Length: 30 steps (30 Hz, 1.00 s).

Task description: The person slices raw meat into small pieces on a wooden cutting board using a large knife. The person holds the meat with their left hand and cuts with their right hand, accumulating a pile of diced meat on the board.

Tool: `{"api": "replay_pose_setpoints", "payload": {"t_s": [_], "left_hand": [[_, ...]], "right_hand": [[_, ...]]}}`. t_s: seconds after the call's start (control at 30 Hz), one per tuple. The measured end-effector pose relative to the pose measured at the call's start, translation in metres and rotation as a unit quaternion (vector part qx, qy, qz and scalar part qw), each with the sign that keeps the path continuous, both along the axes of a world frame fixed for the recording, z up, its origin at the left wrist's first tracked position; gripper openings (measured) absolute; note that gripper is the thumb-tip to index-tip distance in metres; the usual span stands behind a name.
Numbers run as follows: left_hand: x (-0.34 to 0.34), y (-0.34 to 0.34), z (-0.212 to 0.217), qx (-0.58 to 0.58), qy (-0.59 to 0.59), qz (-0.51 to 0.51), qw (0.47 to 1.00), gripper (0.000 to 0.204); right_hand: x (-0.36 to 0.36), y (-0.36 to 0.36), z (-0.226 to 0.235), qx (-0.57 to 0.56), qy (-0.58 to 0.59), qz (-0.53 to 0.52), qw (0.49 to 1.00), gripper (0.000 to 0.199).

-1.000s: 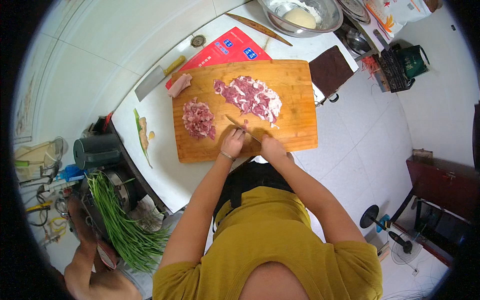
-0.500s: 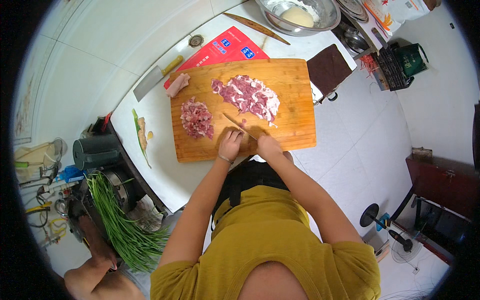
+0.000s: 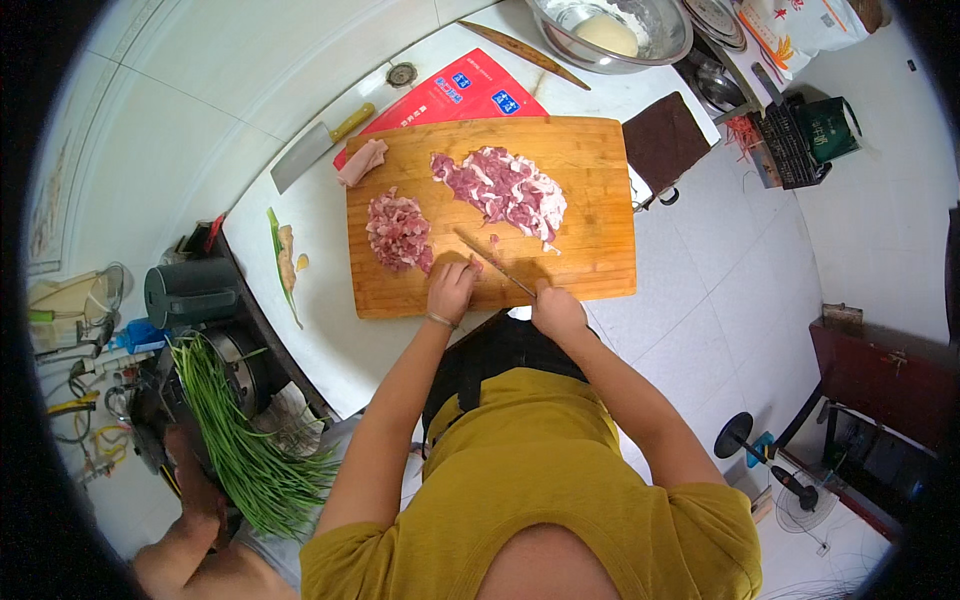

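My right hand (image 3: 558, 308) grips a knife (image 3: 497, 262) at the near edge of the wooden cutting board (image 3: 595, 190). The blade slants up and left over the board. Just left of it, my left hand (image 3: 452, 288) has its fingers curled over a small piece of raw meat (image 3: 475, 265), mostly hidden by them. Diced meat (image 3: 398, 232) is heaped on the board's left side. A larger spread of sliced meat (image 3: 505, 192) lies beyond the knife, with a tiny scrap beside the blade. One pale chunk of meat (image 3: 362, 163) rests at the far left corner.
A cleaver (image 3: 305, 157) lies left of the board near a red sheet (image 3: 435, 100). Ginger (image 3: 287, 255) and a green stalk are on the white counter. Behind stands a metal bowl with dough (image 3: 607, 35). Long green chives (image 3: 235, 440) lie at left, near another person's arm (image 3: 190, 500).
My left hand has shifted slightly left, away from the blade. My right hand with the knife has moved a little right and nearer to me, so a gap shows between them.
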State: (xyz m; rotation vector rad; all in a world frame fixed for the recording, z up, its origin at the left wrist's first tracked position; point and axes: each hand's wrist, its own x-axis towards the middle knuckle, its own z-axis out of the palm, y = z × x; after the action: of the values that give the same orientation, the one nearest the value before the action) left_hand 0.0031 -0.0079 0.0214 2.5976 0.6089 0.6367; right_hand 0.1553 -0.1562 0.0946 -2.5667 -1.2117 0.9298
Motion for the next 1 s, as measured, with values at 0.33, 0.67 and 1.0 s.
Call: {"api": "replay_pose_setpoints", "payload": {"t_s": [0.33,0.67,1.0], "left_hand": [[0.021,-0.003,0.001,-0.045,0.088,0.075,0.992,0.017],[0.006,-0.001,-0.007,0.011,0.048,-0.013,0.999,0.011],[0.006,0.006,-0.015,0.017,0.036,-0.023,0.999,0.019]], "right_hand": [[0.002,0.0,-0.005,-0.007,-0.01,-0.041,0.999,0.018],[-0.008,0.008,-0.005,-0.036,-0.001,0.025,0.999,0.016],[-0.008,0.042,-0.013,-0.08,0.029,0.038,0.996,0.022]]}}
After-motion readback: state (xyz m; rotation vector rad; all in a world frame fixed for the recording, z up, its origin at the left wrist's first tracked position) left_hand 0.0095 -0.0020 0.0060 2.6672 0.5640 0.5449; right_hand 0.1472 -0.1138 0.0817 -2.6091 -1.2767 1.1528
